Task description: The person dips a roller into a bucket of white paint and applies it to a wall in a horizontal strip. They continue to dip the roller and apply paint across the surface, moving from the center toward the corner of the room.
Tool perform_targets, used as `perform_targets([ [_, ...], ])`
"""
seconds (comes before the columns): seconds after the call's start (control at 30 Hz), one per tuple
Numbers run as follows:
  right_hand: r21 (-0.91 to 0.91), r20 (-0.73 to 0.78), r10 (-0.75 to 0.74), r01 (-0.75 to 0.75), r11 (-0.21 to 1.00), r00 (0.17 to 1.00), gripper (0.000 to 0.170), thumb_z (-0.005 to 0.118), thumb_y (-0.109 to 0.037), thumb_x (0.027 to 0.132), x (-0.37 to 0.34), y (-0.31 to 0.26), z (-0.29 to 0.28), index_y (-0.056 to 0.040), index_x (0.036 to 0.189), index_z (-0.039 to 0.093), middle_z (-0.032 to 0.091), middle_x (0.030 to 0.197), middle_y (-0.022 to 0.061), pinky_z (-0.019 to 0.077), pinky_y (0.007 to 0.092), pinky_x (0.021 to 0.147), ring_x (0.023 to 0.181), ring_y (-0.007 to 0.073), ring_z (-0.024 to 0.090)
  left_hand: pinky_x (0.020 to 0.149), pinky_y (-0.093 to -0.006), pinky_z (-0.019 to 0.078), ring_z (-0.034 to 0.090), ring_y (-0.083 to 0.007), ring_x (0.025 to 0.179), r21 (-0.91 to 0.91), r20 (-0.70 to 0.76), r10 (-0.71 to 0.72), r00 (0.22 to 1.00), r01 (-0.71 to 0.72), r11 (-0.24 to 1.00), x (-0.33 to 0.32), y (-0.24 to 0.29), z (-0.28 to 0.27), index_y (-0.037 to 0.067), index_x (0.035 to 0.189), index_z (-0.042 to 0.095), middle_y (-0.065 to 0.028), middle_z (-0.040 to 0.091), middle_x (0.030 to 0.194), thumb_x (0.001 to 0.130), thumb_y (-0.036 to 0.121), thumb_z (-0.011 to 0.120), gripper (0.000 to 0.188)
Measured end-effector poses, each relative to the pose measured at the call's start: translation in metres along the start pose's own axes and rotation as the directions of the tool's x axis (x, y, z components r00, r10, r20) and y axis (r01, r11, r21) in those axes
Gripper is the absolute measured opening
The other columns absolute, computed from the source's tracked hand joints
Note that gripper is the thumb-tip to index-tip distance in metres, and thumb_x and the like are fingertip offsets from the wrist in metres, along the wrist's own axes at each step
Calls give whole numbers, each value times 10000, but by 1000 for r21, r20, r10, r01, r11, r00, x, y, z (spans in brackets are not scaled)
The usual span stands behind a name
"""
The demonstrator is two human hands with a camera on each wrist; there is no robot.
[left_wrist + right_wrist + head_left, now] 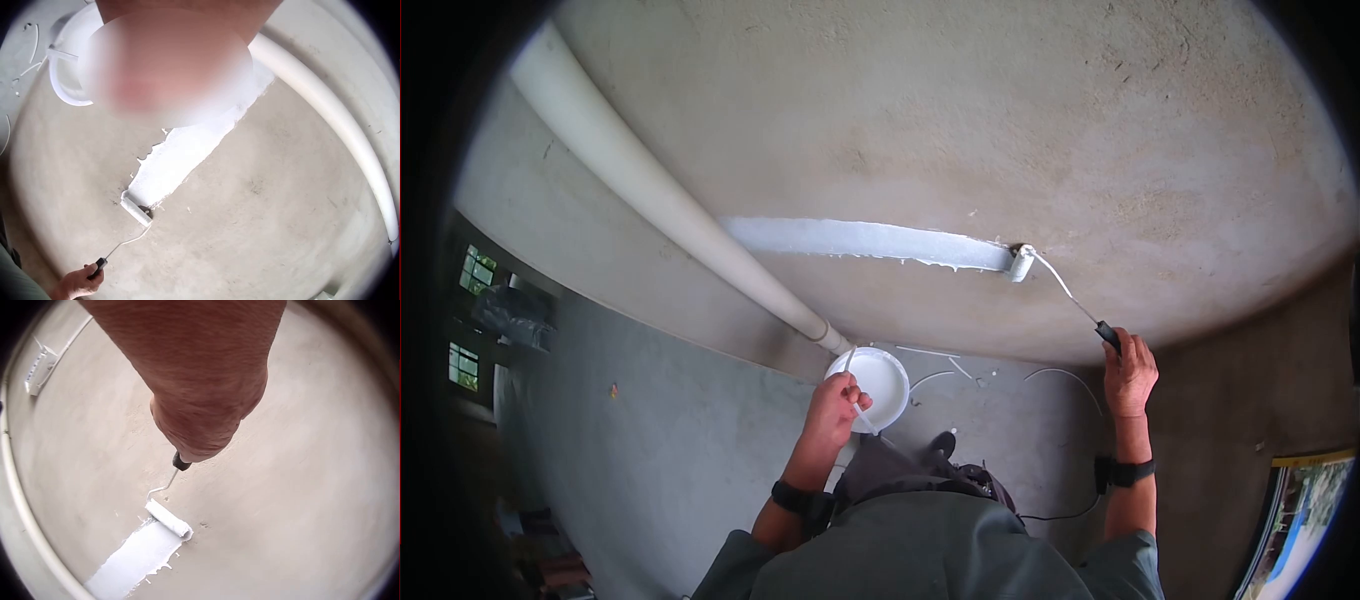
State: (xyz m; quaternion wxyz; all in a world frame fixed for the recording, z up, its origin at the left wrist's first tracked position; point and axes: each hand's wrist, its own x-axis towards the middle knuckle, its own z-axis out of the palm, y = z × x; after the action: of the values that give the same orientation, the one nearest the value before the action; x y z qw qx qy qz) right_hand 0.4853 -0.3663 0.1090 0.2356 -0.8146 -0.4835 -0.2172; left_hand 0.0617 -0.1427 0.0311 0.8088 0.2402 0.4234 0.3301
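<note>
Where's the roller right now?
In the head view, the roller is right of centre on the wall, at the right end of the white stripe, its handle in the right hand.

Blur is veiling the left hand [165, 69], which is hiding part of the bucket [58, 87], the right hand [203, 422] is covering much of the roller handle [182, 462], and the head view's edge is cropping the shirt [900, 550].
</note>
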Motion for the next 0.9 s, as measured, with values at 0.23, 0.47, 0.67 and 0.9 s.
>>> perform_targets([
  [0.23,8,3,-43,43,999,999,301,779,-158,838,7,13,5,-124,1112,659,630,868,69,515,429,711,812,304,641,760,-410,518,532,-185,666,-27,9,13,1000,-13,1000,4,-6,-8,82,889,575,-15,500,700,1005,181,555,154],
  [0.47,37,57,-70,68,997,996,356,794,-196,818,29,-34,36,-149,1141,650,639,901,59,524,438,722,836,297,648,772,-413,527,566,-207,682,-4,7,-2,1000,2,1000,2,3,0,76,893,583,-21,512,693,997,179,552,149],
  [0.67,39,35,-30,29,999,999,317,792,-195,829,20,-10,24,-149,1113,659,638,882,56,517,434,706,814,294,646,764,-411,520,549,-201,681,-19,18,26,999,-26,999,-3,7,8,70,882,580,-22,504,698,1003,172,549,161],
  [0.9,66,58,-60,56,996,997,316,791,-203,837,28,-22,37,-148,1117,655,645,901,51,518,432,721,834,291,650,776,-412,501,545,-209,704,-20,36,18,999,-18,1000,2,4,7,75,883,580,-20,496,702,1001,186,558,164],
])
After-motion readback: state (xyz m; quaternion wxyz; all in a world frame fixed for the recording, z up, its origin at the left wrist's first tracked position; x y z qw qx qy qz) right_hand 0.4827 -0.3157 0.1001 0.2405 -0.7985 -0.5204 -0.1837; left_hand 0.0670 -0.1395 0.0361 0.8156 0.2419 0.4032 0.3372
